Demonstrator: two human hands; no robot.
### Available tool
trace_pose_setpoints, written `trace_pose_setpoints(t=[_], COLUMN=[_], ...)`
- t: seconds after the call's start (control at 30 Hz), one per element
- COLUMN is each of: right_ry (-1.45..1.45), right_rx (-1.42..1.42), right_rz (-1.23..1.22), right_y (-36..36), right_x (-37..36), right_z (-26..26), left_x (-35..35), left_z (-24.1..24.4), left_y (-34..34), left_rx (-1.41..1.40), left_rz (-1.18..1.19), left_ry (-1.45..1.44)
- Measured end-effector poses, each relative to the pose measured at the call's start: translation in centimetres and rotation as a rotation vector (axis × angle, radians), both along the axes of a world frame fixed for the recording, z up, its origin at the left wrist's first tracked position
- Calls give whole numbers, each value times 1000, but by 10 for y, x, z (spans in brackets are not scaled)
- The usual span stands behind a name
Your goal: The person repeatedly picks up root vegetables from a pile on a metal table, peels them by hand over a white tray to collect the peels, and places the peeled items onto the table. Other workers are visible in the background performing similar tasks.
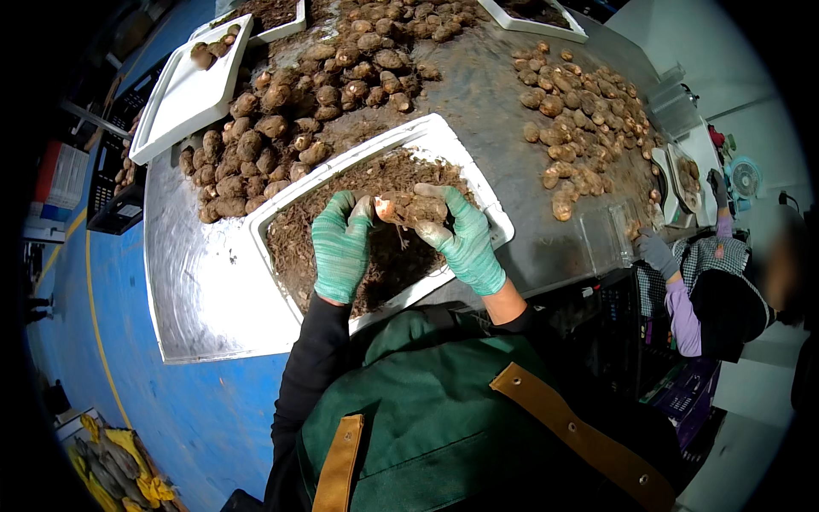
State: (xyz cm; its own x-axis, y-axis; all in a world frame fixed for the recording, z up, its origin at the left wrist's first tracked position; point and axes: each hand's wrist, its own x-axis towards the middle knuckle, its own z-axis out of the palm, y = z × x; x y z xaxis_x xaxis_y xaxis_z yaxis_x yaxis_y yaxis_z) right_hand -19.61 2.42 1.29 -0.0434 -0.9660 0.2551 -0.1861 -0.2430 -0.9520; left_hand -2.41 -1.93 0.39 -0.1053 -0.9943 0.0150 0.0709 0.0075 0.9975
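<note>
A brown taro corm (419,210) with a pinkish cut end is held crosswise over a white foam tray (492,198). My right hand (466,240), in a green knit glove, grips its right end between thumb and fingers. At the pinkish left end are the thumb and fingertips of my left hand (342,246), gloved alike and drawn close together. Whether they pinch anything is hidden. Thin roots hang from the corm's underside. Loose brown root fibre and peelings (313,224) fill the tray beneath both hands.
A heap of taro corms (249,146) lies behind the tray on the metal table (198,275). Another pile (569,109) is at right. A tilted foam tray (185,96) holds several corms. At far right, a co-worker's gloved hand (658,253) is near clear plastic containers (604,240) and a scale (678,185).
</note>
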Motion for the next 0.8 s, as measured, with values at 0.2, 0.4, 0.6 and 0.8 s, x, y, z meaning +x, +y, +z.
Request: trace_pose_setpoints(t=[0.2, 0.4, 0.6, 0.8], right_ry=[-81, 74, 221, -66], right_rx=[6, -61, -163, -34], right_rz=[-6, 6, 77, 25], right_y=[5, 1, 3, 10], right_x=[-1, 1, -4, 1], right_z=[6, -6, 0, 6], left_x=[13, -6, -5, 6], left_z=[-11, 17, 1, -15], left_y=[-8, 9, 2, 0], left_rx=[146, 98, 113, 423], left_rz=[3, -239, -150, -10], left_ry=[163, 192, 195, 289])
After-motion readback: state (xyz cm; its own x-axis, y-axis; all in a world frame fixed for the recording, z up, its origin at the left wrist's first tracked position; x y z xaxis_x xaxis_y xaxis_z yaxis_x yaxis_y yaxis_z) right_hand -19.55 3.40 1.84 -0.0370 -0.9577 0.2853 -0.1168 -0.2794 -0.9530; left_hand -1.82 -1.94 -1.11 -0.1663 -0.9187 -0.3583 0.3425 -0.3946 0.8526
